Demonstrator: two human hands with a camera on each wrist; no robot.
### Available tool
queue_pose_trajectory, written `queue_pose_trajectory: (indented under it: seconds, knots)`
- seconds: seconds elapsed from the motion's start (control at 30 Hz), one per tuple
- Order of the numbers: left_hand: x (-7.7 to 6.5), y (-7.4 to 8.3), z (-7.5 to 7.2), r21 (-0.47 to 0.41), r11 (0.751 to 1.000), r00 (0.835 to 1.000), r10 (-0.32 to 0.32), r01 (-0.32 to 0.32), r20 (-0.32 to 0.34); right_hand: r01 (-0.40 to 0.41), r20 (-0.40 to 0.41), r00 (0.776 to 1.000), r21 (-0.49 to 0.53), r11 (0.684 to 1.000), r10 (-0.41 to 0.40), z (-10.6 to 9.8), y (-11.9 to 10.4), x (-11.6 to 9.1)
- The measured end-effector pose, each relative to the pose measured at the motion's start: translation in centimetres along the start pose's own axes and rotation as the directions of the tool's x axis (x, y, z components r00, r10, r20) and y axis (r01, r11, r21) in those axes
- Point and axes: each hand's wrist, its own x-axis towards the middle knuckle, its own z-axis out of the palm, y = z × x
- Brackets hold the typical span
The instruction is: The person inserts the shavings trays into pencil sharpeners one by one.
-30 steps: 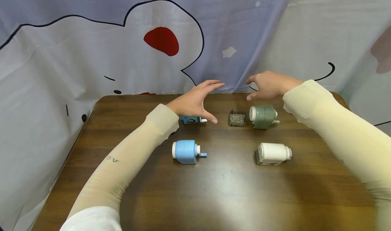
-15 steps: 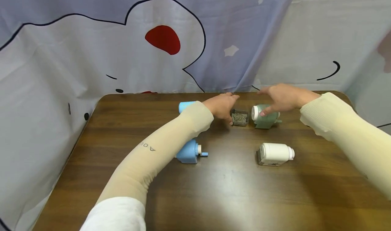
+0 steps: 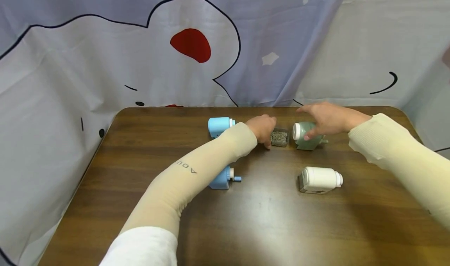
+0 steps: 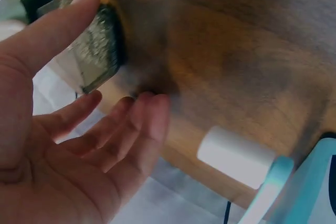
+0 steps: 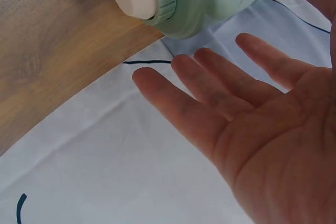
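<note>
My left hand (image 3: 261,128) reaches over the left side of a small clear shavings drawer (image 3: 279,145) filled with grey bits. In the left wrist view its thumb (image 4: 63,30) overlaps the drawer from above, while the other fingers curve loosely with a gap to it. Contact cannot be told. My right hand (image 3: 330,118) hovers spread around a green crank pencil sharpener (image 3: 305,143) lying just right of the drawer. Its thumb overlaps the sharpener in the head view; the fingers (image 5: 178,108) are fairly straight and apart from it in the right wrist view.
A light-blue sharpener (image 3: 218,125) lies behind my left sleeve, its white crank knob (image 4: 236,156) close to the left hand. Another blue sharpener (image 3: 220,181) is partly covered by that sleeve. At front right lies a white sharpener (image 3: 320,179). A curtain (image 3: 140,63) hangs behind the table.
My left hand has moved right, from above the back light-blue sharpener to the drawer. My right hand has come down and slightly right, to the green sharpener.
</note>
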Motion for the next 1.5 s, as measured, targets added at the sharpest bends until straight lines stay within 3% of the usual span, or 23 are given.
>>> queue_pose_trajectory:
  seconds: [0.5, 0.97, 1.17, 1.5]
  knots:
    - [0.2, -1.1, -0.1, -0.147, 0.989, 0.990, -0.004, -0.017, -0.141, 0.022, -0.022, 1.000, -0.009, 1.000, -0.022, 0.5, -0.1, -0.2]
    - [0.3, -0.8, 0.1, -0.172, 0.984, 0.995, 0.023, -0.039, -0.097, 0.045, -0.023, 0.999, -0.036, 0.998, -0.046, 0.6, -0.1, -0.2]
    - [0.6, -0.2, 0.0, -0.144, 0.987, 0.992, 0.052, -0.069, -0.117, 0.058, -0.024, 0.998, -0.060, 0.997, -0.059, 0.5, 0.1, -0.1]
    - [0.6, 0.2, 0.2, -0.121, 0.992, 0.994, 0.031, -0.044, -0.101, 0.050, -0.014, 0.999, -0.049, 0.998, -0.050, 0.5, -0.1, 0.0]
